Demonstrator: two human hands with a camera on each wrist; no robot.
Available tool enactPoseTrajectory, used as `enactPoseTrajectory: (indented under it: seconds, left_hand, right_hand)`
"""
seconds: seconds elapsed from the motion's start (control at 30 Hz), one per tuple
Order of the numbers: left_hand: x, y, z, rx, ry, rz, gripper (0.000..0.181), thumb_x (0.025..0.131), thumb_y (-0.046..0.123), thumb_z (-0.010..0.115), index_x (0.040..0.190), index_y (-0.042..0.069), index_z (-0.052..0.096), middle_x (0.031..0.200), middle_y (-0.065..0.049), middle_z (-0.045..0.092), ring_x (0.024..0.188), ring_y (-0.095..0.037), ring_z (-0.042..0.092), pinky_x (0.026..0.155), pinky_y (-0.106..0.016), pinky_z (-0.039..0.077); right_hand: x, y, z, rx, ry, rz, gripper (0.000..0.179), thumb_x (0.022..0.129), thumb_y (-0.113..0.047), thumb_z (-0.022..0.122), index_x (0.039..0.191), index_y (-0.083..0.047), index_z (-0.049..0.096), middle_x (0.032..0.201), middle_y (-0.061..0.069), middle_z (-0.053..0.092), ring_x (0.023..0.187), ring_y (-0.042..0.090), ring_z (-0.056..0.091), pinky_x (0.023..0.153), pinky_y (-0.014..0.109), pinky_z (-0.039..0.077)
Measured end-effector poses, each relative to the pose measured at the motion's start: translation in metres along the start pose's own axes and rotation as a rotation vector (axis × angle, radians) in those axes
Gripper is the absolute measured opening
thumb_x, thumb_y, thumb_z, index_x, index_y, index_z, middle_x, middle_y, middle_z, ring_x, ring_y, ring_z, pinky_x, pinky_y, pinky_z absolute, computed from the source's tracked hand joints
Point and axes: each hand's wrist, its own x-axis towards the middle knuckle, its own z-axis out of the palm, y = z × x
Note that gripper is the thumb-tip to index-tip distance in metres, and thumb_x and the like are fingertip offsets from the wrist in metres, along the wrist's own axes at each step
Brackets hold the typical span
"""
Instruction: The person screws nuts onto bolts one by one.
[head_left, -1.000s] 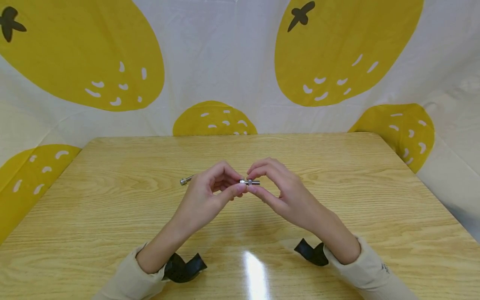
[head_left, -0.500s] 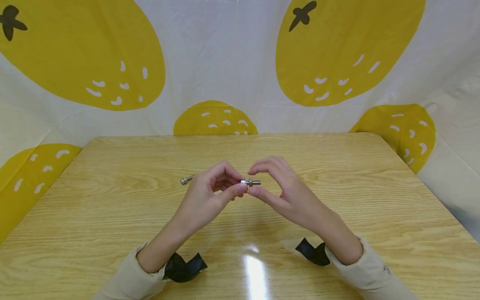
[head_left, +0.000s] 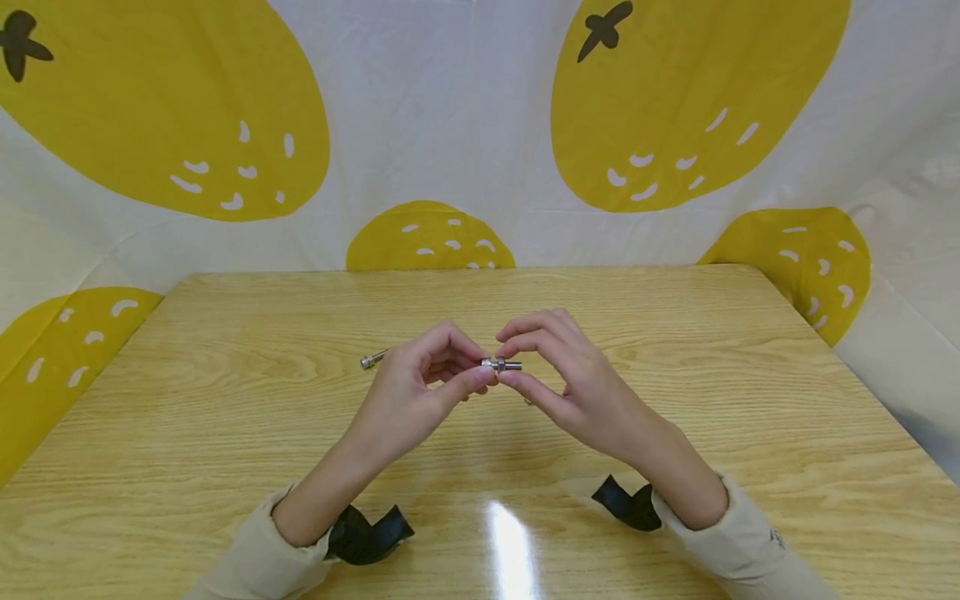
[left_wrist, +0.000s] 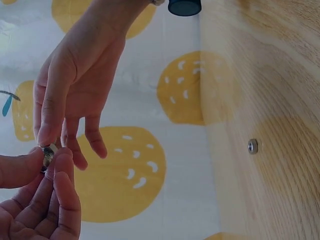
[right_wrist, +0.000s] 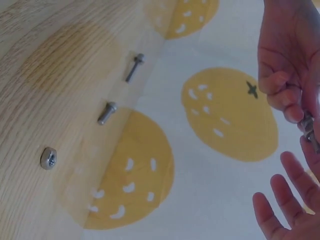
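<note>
My left hand (head_left: 408, 392) grips the head end of a silver bolt (head_left: 514, 366), held level above the table with its threaded end to the right. A hex nut (head_left: 502, 364) sits partway along the shaft. Thumb and index finger of my right hand (head_left: 573, 375) pinch this nut, while its other fingers are spread away, as the right wrist view shows. In the left wrist view, the left hand's fingers (left_wrist: 62, 200) largely cover the bolt.
On the wooden table (head_left: 225, 433) lie a thin bolt (right_wrist: 134, 68), a shorter thicker bolt (right_wrist: 106, 114) and a loose nut (right_wrist: 48, 158). In the head view my left hand partly hides one bolt (head_left: 372, 360). A lemon-print cloth (head_left: 435, 125) hangs behind.
My right thumb and index finger came off the nut half a second ago and have closed on it again. The left hand and the bolt have stayed nearly still.
</note>
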Motion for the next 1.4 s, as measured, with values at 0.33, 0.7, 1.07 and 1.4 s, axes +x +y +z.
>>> enactPoseTrajectory:
  seconds: [0.33, 0.7, 1.07, 1.4]
  left_hand:
    - [0.0001, -0.0005, 0.0007, 0.015, -0.020, 0.005, 0.011, 0.086, 0.013, 0.066, 0.094, 0.009, 0.060, 0.085, -0.005, 0.070, 0.073, -0.011, 0.066, 0.060, -0.027, 0.051]
    - [-0.0014, -0.0016, 0.0014, 0.010, -0.028, -0.006, 0.009, 0.088, 0.014, 0.065, 0.095, 0.009, 0.060, 0.085, -0.003, 0.071, 0.073, -0.012, 0.065, 0.061, -0.026, 0.051]
    - [-0.0009, -0.0007, 0.0012, 0.004, -0.015, -0.034, 0.008, 0.088, 0.013, 0.064, 0.095, 0.009, 0.060, 0.085, -0.005, 0.071, 0.074, -0.012, 0.066, 0.062, -0.028, 0.052]
    - [-0.0018, -0.0004, 0.0006, -0.004, -0.013, -0.035, 0.009, 0.088, 0.014, 0.064, 0.095, 0.009, 0.060, 0.086, -0.006, 0.071, 0.075, -0.012, 0.066, 0.063, -0.031, 0.052]
  right_hand:
    - [-0.0017, -0.0010, 0.0012, -0.028, -0.067, 0.101, 0.010, 0.095, -0.017, 0.054, 0.093, -0.010, 0.061, 0.114, 0.002, 0.056, 0.111, 0.018, 0.045, 0.090, 0.034, 0.042]
    - [-0.0011, -0.0050, -0.0037, -0.022, -0.102, 0.206, 0.010, 0.093, -0.019, 0.058, 0.094, -0.011, 0.064, 0.112, -0.001, 0.057, 0.110, 0.014, 0.045, 0.087, 0.032, 0.043]
    - [-0.0003, -0.0030, -0.0047, 0.015, -0.073, 0.075, 0.020, 0.086, -0.009, 0.066, 0.104, -0.007, 0.058, 0.115, 0.003, 0.056, 0.112, 0.018, 0.046, 0.095, 0.031, 0.041]
    - [-0.0016, -0.0017, -0.0015, 0.009, -0.079, 0.084, 0.010, 0.091, -0.014, 0.060, 0.100, -0.008, 0.060, 0.114, 0.002, 0.056, 0.110, 0.016, 0.046, 0.093, 0.030, 0.041]
